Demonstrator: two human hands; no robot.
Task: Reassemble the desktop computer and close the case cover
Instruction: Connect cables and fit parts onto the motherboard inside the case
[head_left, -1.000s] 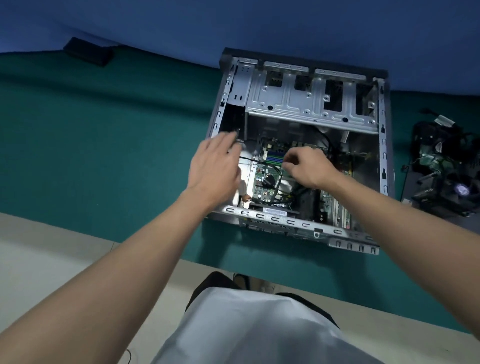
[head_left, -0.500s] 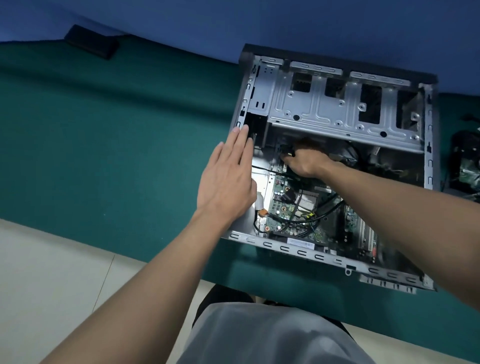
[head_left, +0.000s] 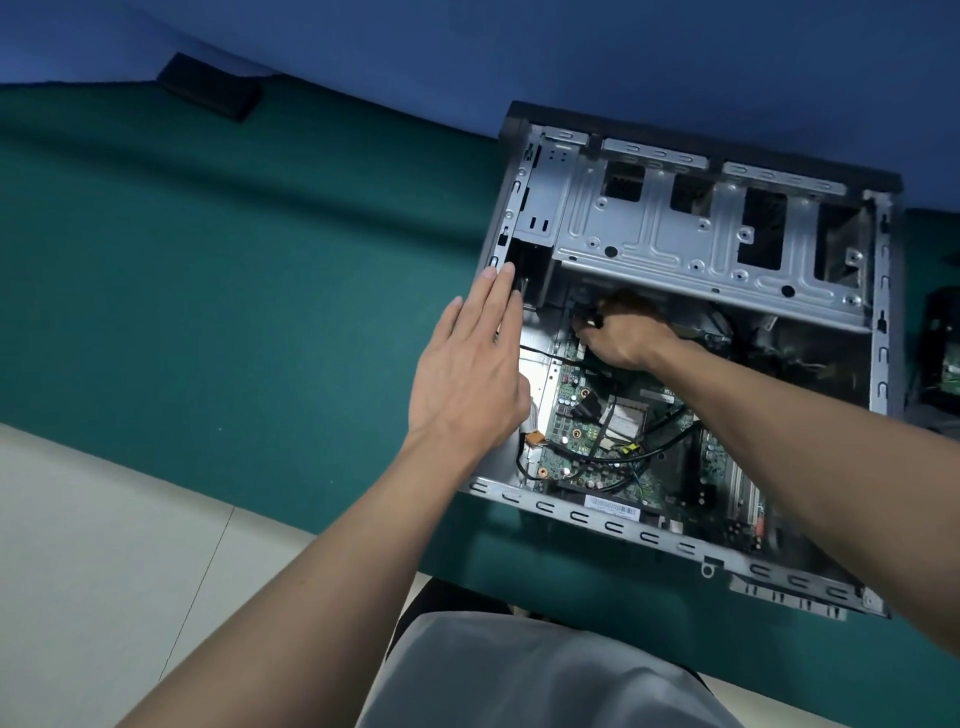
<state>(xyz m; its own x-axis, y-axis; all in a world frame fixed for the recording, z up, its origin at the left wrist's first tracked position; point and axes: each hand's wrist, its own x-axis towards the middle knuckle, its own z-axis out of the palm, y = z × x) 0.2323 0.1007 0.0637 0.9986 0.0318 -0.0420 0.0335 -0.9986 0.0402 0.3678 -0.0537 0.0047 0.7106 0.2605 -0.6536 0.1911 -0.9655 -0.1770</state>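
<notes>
An open desktop computer case (head_left: 613, 525) lies on its side on the green table, its cover off. Inside, the green motherboard (head_left: 582, 436) and black cables (head_left: 628, 454) show below the silver drive cage (head_left: 691, 228). My left hand (head_left: 467, 374) lies flat with straight fingers over the case's left edge, fingertips at the rim. My right hand (head_left: 618, 332) reaches deep under the drive cage, and its curled fingers pinch a small black cable connector (head_left: 589, 317). Its fingertips are partly in shadow.
A flat black object (head_left: 208, 88) lies at the table's far left, against the blue backdrop. A dark heap of removed parts (head_left: 943, 353) sits off the case's right side. The table's (head_left: 234, 291) near edge borders a pale tiled floor.
My right hand has gone from the middle of the motherboard up under the drive cage. My left hand has straightened and slid along the case's left edge. The view has moved closer.
</notes>
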